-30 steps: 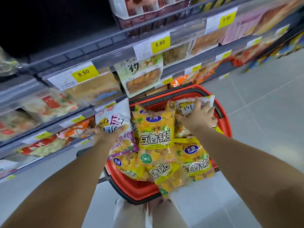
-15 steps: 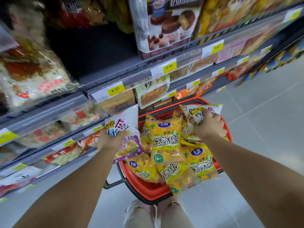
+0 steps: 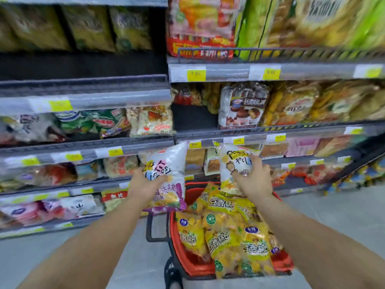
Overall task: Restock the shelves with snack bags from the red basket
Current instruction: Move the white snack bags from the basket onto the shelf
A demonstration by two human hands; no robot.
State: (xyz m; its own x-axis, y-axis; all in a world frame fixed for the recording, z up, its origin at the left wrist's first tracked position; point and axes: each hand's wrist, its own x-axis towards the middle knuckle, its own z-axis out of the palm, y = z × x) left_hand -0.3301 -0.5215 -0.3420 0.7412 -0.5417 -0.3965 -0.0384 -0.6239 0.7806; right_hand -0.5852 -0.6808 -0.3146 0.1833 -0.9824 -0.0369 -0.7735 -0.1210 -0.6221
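Note:
The red basket (image 3: 183,253) stands on the floor below me, heaped with several yellow snack bags (image 3: 221,238). My left hand (image 3: 143,184) grips a white bag with purple print (image 3: 168,165), held upright above the basket's left rim. My right hand (image 3: 253,180) grips a second white bag showing a bear drawing (image 3: 233,163), lifted above the basket's far side. Both bags are level with the lower shelf rail (image 3: 208,142) of the store shelving.
Stocked shelves fill the view ahead, with yellow price tags (image 3: 195,73) on grey rails. A dark gap (image 3: 193,115) opens on the middle shelf beside a chocolate cake bag (image 3: 243,107). The basket's black handle (image 3: 151,226) sticks out left. Grey tiled floor (image 3: 333,215) lies to the right.
Both hands have risen out of the basket, each carrying its white bag upward toward the shelves. My view has tilted up, showing higher shelves.

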